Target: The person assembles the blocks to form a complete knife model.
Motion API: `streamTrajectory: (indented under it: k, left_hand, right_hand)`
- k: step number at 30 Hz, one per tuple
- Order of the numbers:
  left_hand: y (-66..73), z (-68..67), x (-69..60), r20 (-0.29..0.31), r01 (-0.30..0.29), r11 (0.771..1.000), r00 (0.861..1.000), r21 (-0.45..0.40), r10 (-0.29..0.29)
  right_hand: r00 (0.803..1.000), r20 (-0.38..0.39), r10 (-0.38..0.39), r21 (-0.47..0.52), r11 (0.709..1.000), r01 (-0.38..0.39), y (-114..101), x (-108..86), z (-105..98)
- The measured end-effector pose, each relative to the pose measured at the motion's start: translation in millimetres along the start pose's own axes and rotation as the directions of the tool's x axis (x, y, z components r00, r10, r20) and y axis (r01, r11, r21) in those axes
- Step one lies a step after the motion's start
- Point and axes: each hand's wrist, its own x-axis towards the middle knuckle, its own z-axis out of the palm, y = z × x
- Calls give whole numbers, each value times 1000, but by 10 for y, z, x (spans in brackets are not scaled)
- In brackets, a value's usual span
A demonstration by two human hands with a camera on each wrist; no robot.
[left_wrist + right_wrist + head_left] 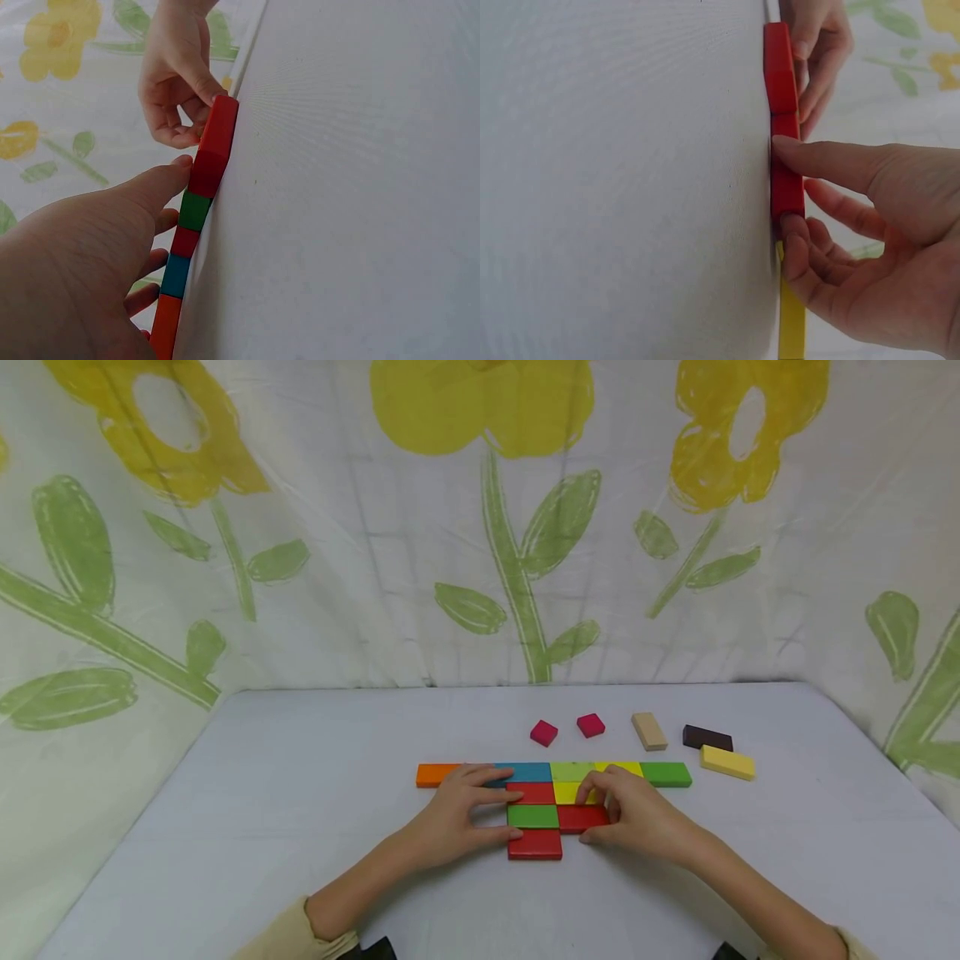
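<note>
My left hand lies along the left side of a flat layout of coloured wooden blocks, fingers spread and fairly straight. Its thumb touches the left end of the nearest red block; the other fingertips reach a green block, another red block and a blue block. With its thumb on the near side and a finger at the right end, my right hand pinches a third red block beside the green one. A yellow block lies just beyond, partly covered by the right fingers.
The far row also has orange, light green and green blocks. Behind it lie two small crimson blocks, a beige block, a dark brown block and a pale yellow block. A flower-painted curtain hangs behind.
</note>
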Motion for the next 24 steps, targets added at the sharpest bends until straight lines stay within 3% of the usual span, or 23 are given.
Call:
streamTrajectory:
  k: [17,24]
  left_hand:
    - [5,-4,2,6,4,1000,1000,-11,-4]
    - [-1,-1,-4,7,9,1000,1000,-5,-9]
  right_hand:
    - [1000,-12,9,0,1000,-9,2,0,-3]
    - [1000,10,4,23,1000,-4,5,-38,-98]
